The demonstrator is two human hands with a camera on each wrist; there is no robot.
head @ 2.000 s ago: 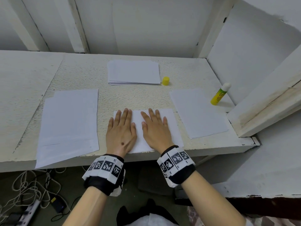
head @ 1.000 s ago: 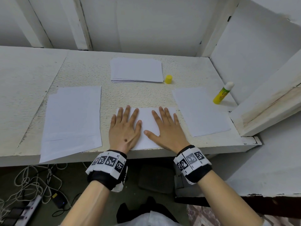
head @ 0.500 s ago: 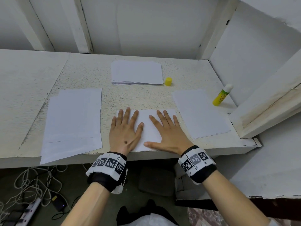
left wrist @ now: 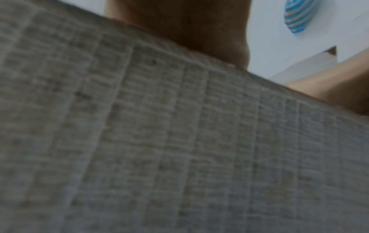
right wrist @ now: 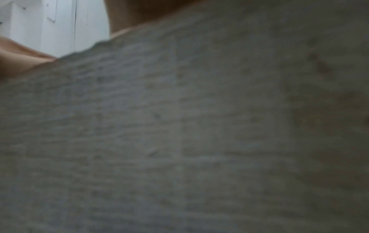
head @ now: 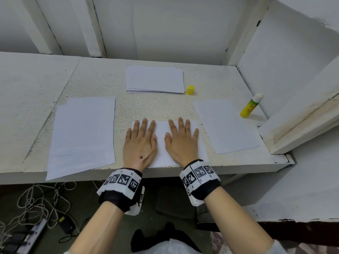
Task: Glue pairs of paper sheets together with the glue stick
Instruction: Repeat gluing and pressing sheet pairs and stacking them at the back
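Note:
A white paper sheet lies at the near edge of the white table. My left hand and right hand both press flat on it, fingers straight, side by side. The yellow glue stick stands uncapped at the far right by the wall. Its yellow cap sits beside a paper stack at the back. Both wrist views are blurred and show only the table's rough surface up close with a bit of palm.
Overlapping sheets lie on the left, and another sheet on the right. A white wooden beam bounds the right side. Cables and a power strip lie on the floor below.
My right hand slid out to the right over the sheet with its thumb spread, then came back in beside the left hand. The left hand stayed pressing the sheet.

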